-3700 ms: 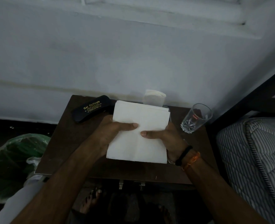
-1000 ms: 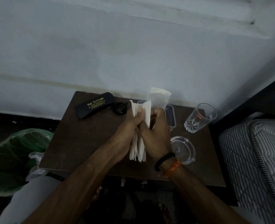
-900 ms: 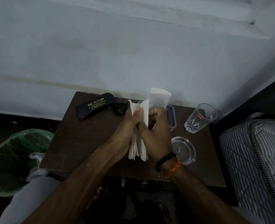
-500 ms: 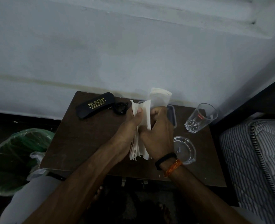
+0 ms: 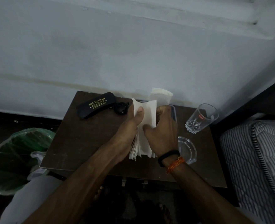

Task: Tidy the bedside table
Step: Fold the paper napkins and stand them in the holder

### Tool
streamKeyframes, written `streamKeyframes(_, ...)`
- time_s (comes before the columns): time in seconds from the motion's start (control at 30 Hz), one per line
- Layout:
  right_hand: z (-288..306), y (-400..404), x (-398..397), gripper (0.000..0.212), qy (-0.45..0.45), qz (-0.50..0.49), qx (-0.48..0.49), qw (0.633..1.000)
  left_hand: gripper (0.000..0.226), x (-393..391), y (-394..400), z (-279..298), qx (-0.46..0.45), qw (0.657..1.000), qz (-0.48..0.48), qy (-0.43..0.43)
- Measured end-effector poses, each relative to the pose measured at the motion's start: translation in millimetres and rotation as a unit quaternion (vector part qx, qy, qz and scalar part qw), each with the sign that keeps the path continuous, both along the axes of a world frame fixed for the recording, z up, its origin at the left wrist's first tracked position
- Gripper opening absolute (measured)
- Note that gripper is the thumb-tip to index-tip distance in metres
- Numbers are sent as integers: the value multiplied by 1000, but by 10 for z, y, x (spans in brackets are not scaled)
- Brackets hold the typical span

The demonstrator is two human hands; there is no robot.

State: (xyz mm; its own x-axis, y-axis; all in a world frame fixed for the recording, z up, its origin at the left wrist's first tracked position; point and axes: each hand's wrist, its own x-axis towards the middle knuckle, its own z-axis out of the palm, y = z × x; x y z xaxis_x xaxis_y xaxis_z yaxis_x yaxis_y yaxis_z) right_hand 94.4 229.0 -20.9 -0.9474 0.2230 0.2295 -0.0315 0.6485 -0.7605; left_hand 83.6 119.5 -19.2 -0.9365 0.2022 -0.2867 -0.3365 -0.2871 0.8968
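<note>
A stack of white paper napkins [image 5: 145, 126] is held upright on edge above the middle of the dark wooden tabletop [image 5: 85, 139]. It is gripped from one side by the left hand [image 5: 130, 126], thumb pressed on its top, and clasped from the other by the right hand [image 5: 162, 131], fingers curled round it. A black spectacle case [image 5: 96, 105] is seen at the back left, a drinking glass [image 5: 201, 118] and a glass ashtray [image 5: 187, 149] to the right.
</note>
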Motion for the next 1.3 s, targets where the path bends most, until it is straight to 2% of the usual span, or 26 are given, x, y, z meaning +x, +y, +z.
streamKeyframes(0.2, 42, -81, -13, 28, -2, 17, -142, 990, 39, 57, 54, 59, -17, 999, 6, 37)
streamKeyframes(0.27, 33, -101, -3, 26, -27, 38, -217, 975, 34, 65, 59, 86, -9, 999, 2, 35)
streamKeyframes(0.33, 19, -116, 7, 28, -45, 61, -297, 952, 31, 56, 40, 102, 8, 999, -43, 13)
streamKeyframes(0.43, 39, -128, 19, 27, -54, 91, -365, 925, 30, 4, 7, 61, 21, 998, -66, -13)
streamKeyframes(0.5, 69, -129, 26, 29, -63, 118, -402, 906, 36, -3, 2, 62, 24, 998, -50, -21)
streamKeyframes(0.57, 92, -124, 33, 33, -70, 145, -428, 889, 51, -4, -8, 88, 25, 999, -17, -22)
streamKeyframes(0.63, 100, -119, 36, 28, -71, 160, -425, 888, 73, -21, -22, 121, 32, 999, -1, -22)
streamKeyframes(0.7, 80, -121, 36, 18, -66, 163, -386, 906, 90, -21, -35, 165, 44, 999, 2, -16)
streamKeyframes(0.73, 65, -120, 35, 16, -59, 162, -361, 916, 88, -14, -38, 185, 44, 999, 5, -10)
streamKeyframes(0.87, 54, -88, 31, 16, -45, 177, -322, 929, 46, -19, -97, 162, 29, 999, 16, -23)
streamKeyframes(0.97, 48, -58, 27, 12, -28, 110, -298, 948, 43, -41, -179, 204, 90, 990, 10, -104)
streamKeyframes(1.07, 28, 15, -4, 22, -6, 12, -231, 973, 42, -75, -238, 238, 109, 987, 30, -113)
streamKeyframes(1.13, 48, 101, -34, 35, -76, 36, -263, 961, 44, -98, -271, 226, 109, 988, 20, -106)
streamKeyframes(1.2, 77, 161, -41, 40, -169, 123, -331, 920, 47, -112, -279, 209, 109, 989, -10, -104)
streamKeyframes(1.27, 82, 165, -17, 43, -202, 199, -377, 882, 45, -96, -241, 225, 106, 989, -32, -95)
streamKeyframes(1.3, 75, 154, -7, 44, -200, 216, -382, 876, 45, -89, -219, 219, 98, 991, -37, -86)
